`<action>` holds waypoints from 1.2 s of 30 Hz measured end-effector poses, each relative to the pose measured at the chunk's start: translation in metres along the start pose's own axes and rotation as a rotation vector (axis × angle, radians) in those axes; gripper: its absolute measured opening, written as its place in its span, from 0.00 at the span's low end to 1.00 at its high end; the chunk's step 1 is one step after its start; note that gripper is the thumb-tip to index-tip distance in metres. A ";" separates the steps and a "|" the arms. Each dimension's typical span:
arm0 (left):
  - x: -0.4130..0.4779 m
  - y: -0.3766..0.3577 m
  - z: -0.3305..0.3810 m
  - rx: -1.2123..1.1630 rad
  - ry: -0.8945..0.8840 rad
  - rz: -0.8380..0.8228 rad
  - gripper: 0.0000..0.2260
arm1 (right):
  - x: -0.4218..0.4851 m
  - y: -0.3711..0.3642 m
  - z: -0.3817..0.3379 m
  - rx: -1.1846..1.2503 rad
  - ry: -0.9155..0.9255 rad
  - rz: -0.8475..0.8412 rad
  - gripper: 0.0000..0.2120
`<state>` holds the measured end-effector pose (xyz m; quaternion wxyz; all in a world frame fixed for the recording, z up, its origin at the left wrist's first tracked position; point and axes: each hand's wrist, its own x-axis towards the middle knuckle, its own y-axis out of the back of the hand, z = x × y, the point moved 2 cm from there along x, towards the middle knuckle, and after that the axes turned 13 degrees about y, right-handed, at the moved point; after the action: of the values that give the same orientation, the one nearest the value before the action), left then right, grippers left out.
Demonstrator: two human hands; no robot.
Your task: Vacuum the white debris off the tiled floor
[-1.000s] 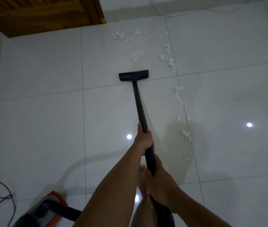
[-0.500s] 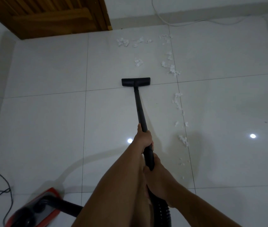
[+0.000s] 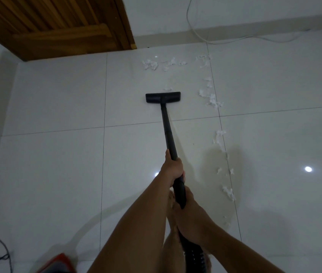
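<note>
Left hand (image 3: pixel 173 168) and right hand (image 3: pixel 190 215) grip the wand (image 3: pixel 168 127); right fingers apparently tucked underneath; red vacuum body (image 3: pixel 57 265) cropped.

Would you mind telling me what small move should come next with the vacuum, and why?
Probably a short push straight ahead: the floor head sits just short of a small white scrap, with a larger cluster beyond it near the wall. The left hand and right hand grip the wand.

Location: domestic room interior. Indicators: glossy white tiled floor (image 3: pixel 57 174), slatted wooden door (image 3: pixel 57 26), white wall (image 3: pixel 235 10) with skirting, loose cable (image 3: pixel 235 39).
</note>
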<state>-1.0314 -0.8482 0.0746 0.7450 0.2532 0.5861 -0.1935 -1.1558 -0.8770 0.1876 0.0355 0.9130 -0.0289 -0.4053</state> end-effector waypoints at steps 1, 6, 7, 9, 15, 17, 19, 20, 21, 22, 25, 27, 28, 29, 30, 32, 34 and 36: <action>0.003 0.005 0.009 0.005 -0.003 0.002 0.30 | 0.007 0.001 -0.008 0.007 0.002 0.001 0.28; 0.014 0.023 0.050 0.024 -0.010 0.008 0.30 | 0.040 0.009 -0.039 -0.003 -0.010 0.009 0.28; 0.016 0.026 0.057 0.021 -0.010 0.009 0.30 | 0.045 0.010 -0.044 -0.002 -0.016 0.003 0.29; 0.020 0.029 0.069 0.020 -0.008 0.012 0.30 | 0.054 0.013 -0.053 0.005 -0.024 -0.003 0.30; 0.031 0.045 0.100 0.026 -0.009 0.013 0.30 | 0.079 0.019 -0.078 0.064 -0.021 -0.011 0.29; 0.033 0.051 0.109 0.028 -0.008 0.011 0.30 | 0.085 0.020 -0.088 0.070 -0.013 -0.014 0.29; 0.035 0.058 0.117 0.026 -0.004 0.011 0.30 | 0.091 0.020 -0.096 0.060 -0.007 -0.014 0.29; 0.036 0.061 0.120 0.025 -0.003 0.011 0.30 | 0.094 0.020 -0.100 0.055 -0.005 -0.017 0.29; 0.036 0.063 0.123 0.025 -0.002 0.013 0.30 | 0.096 0.020 -0.103 0.049 -0.004 -0.021 0.29; 0.037 0.064 0.125 0.028 -0.002 0.015 0.30 | 0.097 0.020 -0.106 0.039 -0.006 -0.025 0.29; 0.040 0.067 0.131 0.031 -0.009 0.020 0.30 | 0.104 0.022 -0.111 0.027 -0.016 -0.012 0.30; 0.045 0.068 0.137 0.028 -0.012 0.020 0.30 | 0.111 0.024 -0.115 0.021 -0.011 0.014 0.30; 0.048 0.068 0.140 0.029 -0.012 0.019 0.30 | 0.114 0.024 -0.118 0.010 -0.007 0.018 0.29; 0.050 0.069 0.143 0.029 -0.015 0.019 0.30 | 0.118 0.025 -0.120 0.008 -0.004 0.019 0.29; 0.053 0.070 0.148 0.023 -0.022 0.021 0.29 | 0.122 0.025 -0.123 0.003 0.003 0.016 0.29; 0.059 0.075 0.157 -0.002 -0.033 0.026 0.29 | 0.129 0.029 -0.130 -0.017 0.018 0.000 0.30; 0.063 0.080 0.168 -0.016 -0.029 0.031 0.29 | 0.139 0.034 -0.139 -0.014 0.022 -0.012 0.30; 0.066 0.084 0.179 -0.027 -0.026 0.025 0.29 | 0.148 0.037 -0.145 0.007 0.023 -0.021 0.31</action>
<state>-0.8274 -0.8888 0.0559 0.7582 0.2479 0.5757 -0.1796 -0.9498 -0.9199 0.1781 0.0281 0.9179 -0.0202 -0.3952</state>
